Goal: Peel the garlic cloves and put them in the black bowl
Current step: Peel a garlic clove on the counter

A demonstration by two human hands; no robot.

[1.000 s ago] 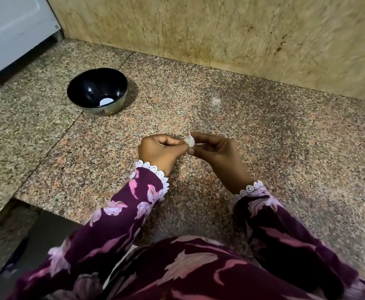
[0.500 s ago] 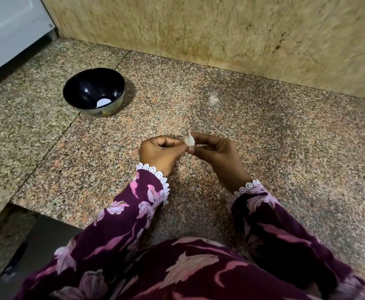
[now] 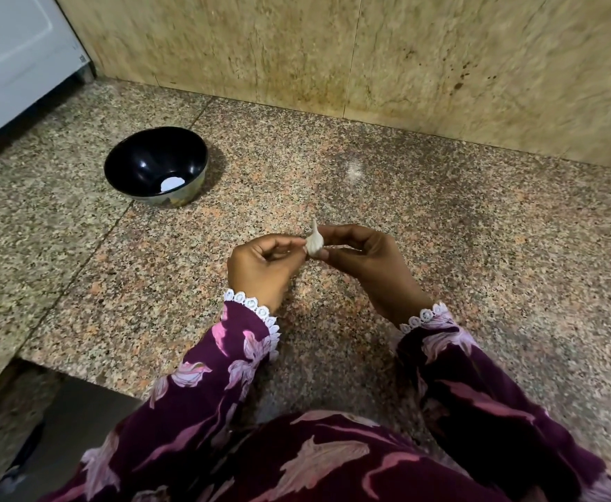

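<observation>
Garlic clove (image 3: 314, 242) sits between both hands, above the speckled granite counter (image 3: 477, 248) and near its front edge. Right hand (image 3: 365, 264) pinches the clove between thumb and forefinger, its other fingers curled beneath. Left hand (image 3: 264, 266) has its fingers curled inward, with thumb and fingertip meeting the clove's left side; whether it grips loose skin or the clove body cannot be told at this size. The clove appears pale and papery, with a pointed tail standing upward, which suggests its skin is largely on.

Black bowl (image 3: 155, 164) stands on the counter well apart from the hands, to their far left, near the foot of a white appliance (image 3: 18, 56). One pale piece (image 3: 172, 183) lies at the bowl's bottom; it is judged to be a peeled clove, though it could be a reflection or a scrap of skin.

Assessment of progress: early. At most one clove is deposited. The clove in hand is judged mid-peel and not yet ready for transfer. No further unpeeled cloves and no discarded skins are visible on the counter, so the remaining quantity cannot be established. Outstanding work: strip the skin, then carry the clove leftward to the bowl.
</observation>
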